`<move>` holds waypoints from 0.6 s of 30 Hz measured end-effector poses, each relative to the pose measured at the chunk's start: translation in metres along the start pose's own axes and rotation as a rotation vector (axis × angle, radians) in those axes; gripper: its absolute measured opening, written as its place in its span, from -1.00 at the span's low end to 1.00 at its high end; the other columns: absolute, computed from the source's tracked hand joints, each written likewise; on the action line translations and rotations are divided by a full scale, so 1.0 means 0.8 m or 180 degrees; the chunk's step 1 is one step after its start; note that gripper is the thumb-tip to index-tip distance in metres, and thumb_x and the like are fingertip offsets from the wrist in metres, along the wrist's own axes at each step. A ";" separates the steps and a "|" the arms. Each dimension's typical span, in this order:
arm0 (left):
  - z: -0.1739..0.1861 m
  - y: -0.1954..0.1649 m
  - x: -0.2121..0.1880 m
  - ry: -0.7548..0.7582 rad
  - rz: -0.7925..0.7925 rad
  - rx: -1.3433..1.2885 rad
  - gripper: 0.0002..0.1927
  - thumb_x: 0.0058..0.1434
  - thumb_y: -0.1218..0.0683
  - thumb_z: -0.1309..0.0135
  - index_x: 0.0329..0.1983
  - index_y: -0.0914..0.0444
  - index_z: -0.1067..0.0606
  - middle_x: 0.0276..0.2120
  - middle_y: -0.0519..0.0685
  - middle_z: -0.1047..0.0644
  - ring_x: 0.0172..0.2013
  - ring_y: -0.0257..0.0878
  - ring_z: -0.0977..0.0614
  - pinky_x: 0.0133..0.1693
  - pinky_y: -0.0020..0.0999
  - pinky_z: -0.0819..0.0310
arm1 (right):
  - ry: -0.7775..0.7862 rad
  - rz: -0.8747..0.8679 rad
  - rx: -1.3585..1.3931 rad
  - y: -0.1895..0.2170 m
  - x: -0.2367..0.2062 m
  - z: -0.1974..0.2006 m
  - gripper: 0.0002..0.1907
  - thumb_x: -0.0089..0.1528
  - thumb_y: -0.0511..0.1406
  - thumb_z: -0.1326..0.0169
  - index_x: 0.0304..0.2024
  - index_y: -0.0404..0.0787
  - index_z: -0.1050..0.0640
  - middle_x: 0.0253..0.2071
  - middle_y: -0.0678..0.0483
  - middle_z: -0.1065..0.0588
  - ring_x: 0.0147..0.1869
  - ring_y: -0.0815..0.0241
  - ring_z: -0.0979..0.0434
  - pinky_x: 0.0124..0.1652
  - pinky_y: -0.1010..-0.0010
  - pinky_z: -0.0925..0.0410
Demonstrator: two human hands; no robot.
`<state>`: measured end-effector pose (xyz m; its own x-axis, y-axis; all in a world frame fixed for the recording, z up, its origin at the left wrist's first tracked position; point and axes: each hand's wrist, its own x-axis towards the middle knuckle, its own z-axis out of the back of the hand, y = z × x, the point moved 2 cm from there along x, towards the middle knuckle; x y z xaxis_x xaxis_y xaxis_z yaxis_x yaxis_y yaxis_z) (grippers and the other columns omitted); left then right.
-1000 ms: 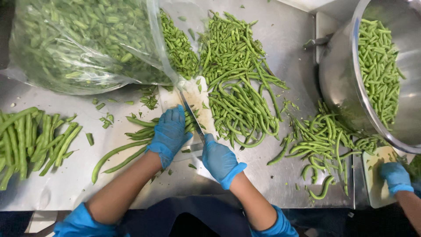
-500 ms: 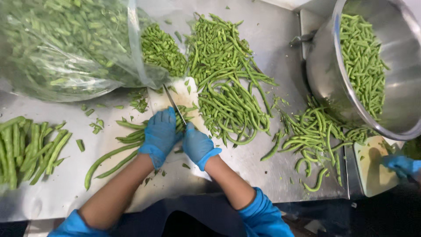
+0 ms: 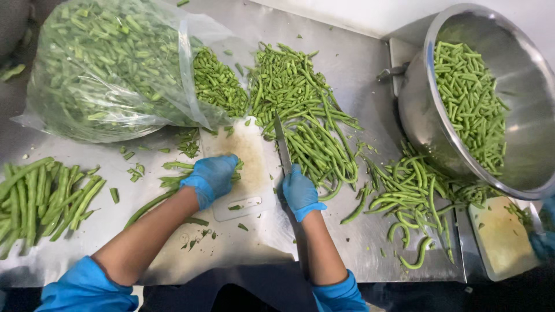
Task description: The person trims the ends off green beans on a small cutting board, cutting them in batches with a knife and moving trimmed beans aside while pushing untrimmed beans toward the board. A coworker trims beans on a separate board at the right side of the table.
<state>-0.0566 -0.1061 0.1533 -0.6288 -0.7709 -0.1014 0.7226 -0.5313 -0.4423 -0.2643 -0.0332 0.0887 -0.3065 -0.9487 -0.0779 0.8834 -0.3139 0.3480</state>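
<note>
— Where were the hands at that moment?

— Both wore blue gloves. The left hand (image 3: 211,176) lay at the left edge of the pale cutting board (image 3: 245,153), its fingers (image 3: 226,164) curled together over a small bunch of green beans (image 3: 173,176) that stuck out to the left of them. The right hand (image 3: 299,190) sat just off the board's right edge, fingers clamped on the handle of a knife (image 3: 281,144).

— And the blade?

— It ran up and away from the right fingers, along the board's right side, its tip reaching the big heap of whole beans (image 3: 306,121) beyond.

— What else lay on the bench (image 3: 370,231)?

— Past the left fingers, a clear plastic bag (image 3: 110,69) stuffed with beans, its mouth open toward the board. Well left of the left hand, a lined-up row of beans (image 3: 40,196). Right of the knife hand, scattered loose beans (image 3: 410,196), then a tilted steel bowl (image 3: 520,133) holding cut pieces. Below the bowl was a second board (image 3: 500,240).
</note>
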 end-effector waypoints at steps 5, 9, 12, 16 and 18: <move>0.031 -0.032 0.008 -0.1014 0.0027 -0.2459 -0.57 0.09 0.20 -0.15 0.07 0.22 -0.46 -0.20 0.10 -0.58 -0.19 -0.01 -0.63 -0.17 -0.15 -0.52 | -0.0138 0.0394 0.0580 -0.007 -0.001 0.009 -0.64 0.33 -0.18 0.05 0.08 -0.28 -0.40 -0.38 -0.35 -0.55 -0.32 -0.42 -0.56 -0.29 -0.21 -0.39; 0.012 -0.039 0.018 -0.1737 0.0012 -0.5444 -0.46 0.19 0.33 -0.01 0.27 0.25 -0.37 -0.14 -0.01 -0.51 -0.17 -0.21 -0.59 -0.08 -0.31 -0.54 | 0.0200 -0.0190 0.1734 -0.015 -0.015 0.014 -0.58 0.31 -0.19 0.06 0.18 -0.21 -0.40 -0.43 -0.32 -0.53 -0.43 -0.40 -0.54 -0.39 -0.10 -0.39; -0.019 -0.027 0.019 -0.2341 0.0374 -0.6188 -0.50 0.23 0.30 0.02 0.27 0.27 -0.34 -0.10 -0.03 -0.52 -0.12 -0.21 -0.60 -0.01 -0.31 -0.57 | 0.0364 -0.0409 0.1960 -0.022 -0.027 0.019 -0.62 0.33 -0.20 0.06 0.14 -0.23 -0.41 -0.43 -0.24 -0.53 -0.47 -0.31 -0.54 -0.42 -0.02 -0.39; -0.049 -0.014 0.005 -0.3006 0.0867 -0.6003 -0.54 0.28 0.27 -0.04 0.25 0.28 -0.33 -0.09 0.00 -0.51 -0.12 -0.19 -0.58 -0.04 -0.28 -0.56 | -0.0095 0.0402 0.1236 -0.018 -0.035 0.019 -0.57 0.35 -0.19 -0.05 0.20 -0.26 -0.40 -0.36 -0.21 -0.56 -0.34 -0.20 -0.57 -0.33 0.02 -0.38; -0.056 -0.013 -0.001 -0.3205 0.1054 -0.5761 -0.48 0.23 0.30 -0.09 0.26 0.28 -0.31 -0.03 -0.04 -0.49 -0.08 -0.21 -0.57 -0.01 -0.30 -0.55 | 0.0054 0.0324 0.1165 -0.006 -0.039 0.006 -0.49 0.30 -0.13 -0.13 0.21 -0.24 -0.40 -0.37 -0.21 -0.57 -0.35 -0.20 -0.59 -0.31 0.03 -0.41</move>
<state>-0.0761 -0.0844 0.1181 0.2212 -0.9521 -0.2109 -0.6655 0.0107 -0.7463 -0.2606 -0.0019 0.0941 -0.2151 -0.9758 -0.0400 0.7229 -0.1866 0.6652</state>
